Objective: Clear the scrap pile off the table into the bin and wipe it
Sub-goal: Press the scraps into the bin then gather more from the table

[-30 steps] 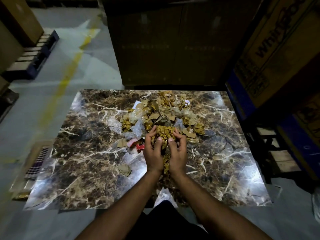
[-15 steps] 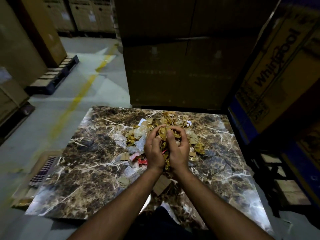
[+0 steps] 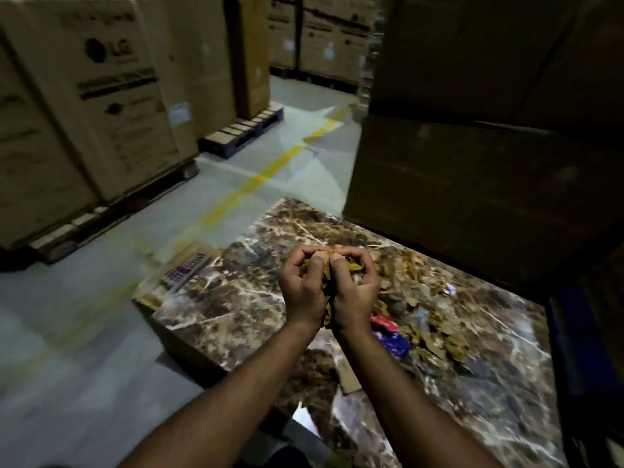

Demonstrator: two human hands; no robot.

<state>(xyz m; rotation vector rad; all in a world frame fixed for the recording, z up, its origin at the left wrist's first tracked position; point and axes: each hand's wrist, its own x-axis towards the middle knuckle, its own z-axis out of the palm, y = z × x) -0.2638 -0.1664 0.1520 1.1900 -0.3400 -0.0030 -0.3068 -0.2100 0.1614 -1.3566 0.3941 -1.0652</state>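
My left hand [image 3: 304, 288] and my right hand [image 3: 354, 290] are cupped together around a handful of brown scraps [image 3: 326, 265], held above the left part of the dark marble table [image 3: 236, 298]. The rest of the scrap pile [image 3: 422, 298] lies on the table to the right of my hands: brown cardboard bits, clear plastic, a red and blue wrapper [image 3: 390, 332]. One flat cardboard piece [image 3: 349, 374] lies near my right forearm. An open cardboard box [image 3: 175, 275] with a checked cloth [image 3: 185, 270] in it sits on the floor against the table's left edge.
Large cardboard appliance boxes [image 3: 101, 96] on pallets stand at the left. Another stack of big boxes [image 3: 472, 163] rises right behind the table. A grey floor with a yellow line [image 3: 256, 180] runs between them.
My hands have lifted the handful off the pile and carried it left. The view has swung left and up, so the pile now lies to the right.
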